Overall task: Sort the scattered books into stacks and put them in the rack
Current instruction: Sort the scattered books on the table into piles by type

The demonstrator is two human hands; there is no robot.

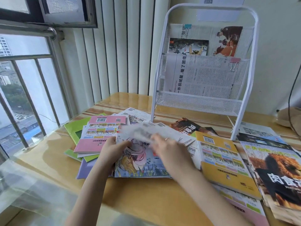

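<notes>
Head view. Motion blur hides our right hand (164,145); we cannot tell its grip on the smeared white booklet (154,132). Our left hand (112,146) pinches the illustrated book (138,160) at its left edge. The lion book (280,175) at 3 o'clock is cut off. Yellow book (223,159) lies beside it; pink book (99,136) at 10 o'clock. The rack (205,98) stands at 1 o'clock on the desk (146,198), holding newspapers (202,75).

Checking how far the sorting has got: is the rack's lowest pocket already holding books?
No, the lowest mesh pocket of the rack is bare; only the upper pockets hold papers.
</notes>
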